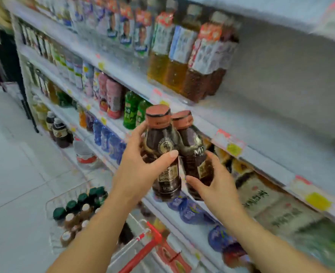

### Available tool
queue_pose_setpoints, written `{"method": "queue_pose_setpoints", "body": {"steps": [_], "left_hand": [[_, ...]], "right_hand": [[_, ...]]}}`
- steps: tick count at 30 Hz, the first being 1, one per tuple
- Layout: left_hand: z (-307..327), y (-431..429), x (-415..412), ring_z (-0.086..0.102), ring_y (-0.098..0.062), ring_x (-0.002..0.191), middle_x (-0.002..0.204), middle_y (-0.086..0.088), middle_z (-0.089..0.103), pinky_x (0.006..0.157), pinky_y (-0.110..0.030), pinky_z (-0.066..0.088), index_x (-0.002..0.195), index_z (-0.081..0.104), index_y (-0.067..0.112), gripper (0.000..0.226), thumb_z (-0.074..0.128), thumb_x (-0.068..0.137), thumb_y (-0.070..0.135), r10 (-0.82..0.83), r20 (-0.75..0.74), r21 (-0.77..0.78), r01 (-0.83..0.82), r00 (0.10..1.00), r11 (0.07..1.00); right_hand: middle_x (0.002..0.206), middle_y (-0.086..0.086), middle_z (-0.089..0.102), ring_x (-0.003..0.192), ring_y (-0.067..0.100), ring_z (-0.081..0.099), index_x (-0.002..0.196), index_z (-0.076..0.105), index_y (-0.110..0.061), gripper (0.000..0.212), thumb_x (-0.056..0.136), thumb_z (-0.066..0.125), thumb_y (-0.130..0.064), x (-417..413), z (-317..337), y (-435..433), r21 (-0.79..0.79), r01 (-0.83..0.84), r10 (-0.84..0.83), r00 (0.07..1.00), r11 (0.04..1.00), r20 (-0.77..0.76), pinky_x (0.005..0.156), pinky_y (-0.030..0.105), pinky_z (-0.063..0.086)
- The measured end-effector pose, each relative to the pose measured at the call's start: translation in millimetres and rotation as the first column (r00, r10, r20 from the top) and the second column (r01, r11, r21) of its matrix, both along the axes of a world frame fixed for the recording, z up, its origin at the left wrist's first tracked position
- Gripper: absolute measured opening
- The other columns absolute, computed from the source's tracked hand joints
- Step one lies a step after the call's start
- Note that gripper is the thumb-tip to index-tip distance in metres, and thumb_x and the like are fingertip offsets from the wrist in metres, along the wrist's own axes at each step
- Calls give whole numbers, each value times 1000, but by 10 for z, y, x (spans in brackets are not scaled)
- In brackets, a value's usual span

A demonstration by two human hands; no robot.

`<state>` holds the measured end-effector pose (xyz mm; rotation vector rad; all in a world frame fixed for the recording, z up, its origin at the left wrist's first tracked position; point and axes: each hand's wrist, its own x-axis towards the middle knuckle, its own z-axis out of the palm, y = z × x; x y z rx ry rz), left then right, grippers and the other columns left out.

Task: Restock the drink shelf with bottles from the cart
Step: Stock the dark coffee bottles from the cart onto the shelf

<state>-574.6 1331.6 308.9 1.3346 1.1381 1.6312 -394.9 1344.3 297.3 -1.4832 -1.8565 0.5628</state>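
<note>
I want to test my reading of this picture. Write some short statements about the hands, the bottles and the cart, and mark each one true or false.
1. The left hand grips a dark bottle with an orange cap. True.
2. The right hand holds nothing. False: it holds a second dark bottle.
3. The cart has no bottles in it. False: green-capped bottles and pale-capped ones stand in it.
4. Both held bottles have their caps on. True.
</note>
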Motion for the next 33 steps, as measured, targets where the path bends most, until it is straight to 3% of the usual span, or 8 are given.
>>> {"method": "queue_pose_setpoints", "body": {"steps": [5, 9, 12, 14, 19, 23, 27, 33], "left_hand": [[732, -43, 606, 64, -2, 94, 103, 19, 65, 76, -15, 49, 130, 43, 21, 68, 72, 68, 18, -243, -41, 231, 246, 969, 942], [1181, -75, 1110, 63, -3, 99, 107, 19, 64, 79, -15, 48, 131, 41, 20, 72, 77, 68, 22, -382, -167, 348, 417, 909, 840], [1369, -116, 1517, 60, 0, 104, 112, 22, 60, 84, -17, 48, 129, 41, 30, 70, 79, 71, 31, -445, -306, 354, 534, 842, 768], [1434, -147, 1778, 55, 8, 107, 114, 32, 55, 85, -10, 44, 122, 38, 43, 66, 77, 70, 33, -476, -386, 349, 603, 790, 718], [1409, -95, 2383, 45, 15, 115, 114, 46, 45, 88, -3, 37, 117, 34, 52, 69, 77, 73, 22, -509, -497, 343, 698, 703, 629], [1388, -54, 2794, 47, 11, 114, 117, 35, 48, 89, -5, 37, 118, 33, 52, 68, 76, 76, 19, -571, -480, 317, 738, 666, 595], [1389, -9, 3182, 50, 11, 111, 116, 29, 51, 89, -6, 39, 117, 35, 50, 67, 76, 77, 16, -635, -435, 291, 767, 638, 572], [1272, 68, 3530, 53, 12, 104, 112, 27, 55, 86, -9, 44, 131, 37, 36, 66, 74, 78, 21, -689, -353, 201, 771, 633, 605]], "right_hand": [[107, -12, 64, 93, -2, 61, 117, 46, -40, 60, 72, 79, -17, 622, 596, -433, 185, 159, -119, 970, 970, -212, 75, 10, 47], [107, -21, 59, 97, -4, 58, 116, 43, -40, 59, 73, 77, -19, 1125, 943, -675, 316, 305, -222, 936, 898, -273, 80, 14, 48], [107, -25, 58, 100, -8, 56, 114, 43, -40, 60, 72, 79, -17, 1534, 1060, -775, 375, 403, -298, 903, 835, -308, 79, 12, 46], [109, -25, 58, 102, -8, 55, 114, 43, -39, 61, 71, 79, -16, 1806, 1079, -836, 390, 465, -351, 877, 795, -329, 80, 11, 45], [107, -30, 52, 96, -22, 50, 118, 40, -35, 64, 73, 78, -12, 2327, 1041, -966, 385, 587, -468, 806, 712, -363, 75, 1, 41], [108, -29, 55, 98, -14, 54, 118, 44, -35, 63, 71, 78, -11, 2634, 952, -1001, 345, 670, -531, 736, 657, -420, 79, 14, 44], [112, -14, 61, 103, 1, 58, 121, 47, -25, 59, 72, 78, -13, 2850, 897, -996, 318, 711, -555, 695, 627, -458, 86, 28, 48], [107, -18, 60, 98, 2, 59, 123, 46, -26, 63, 70, 79, -28, 3008, 900, -918, 279, 776, -634, 625, 565, -456, 80, 28, 50]]}}
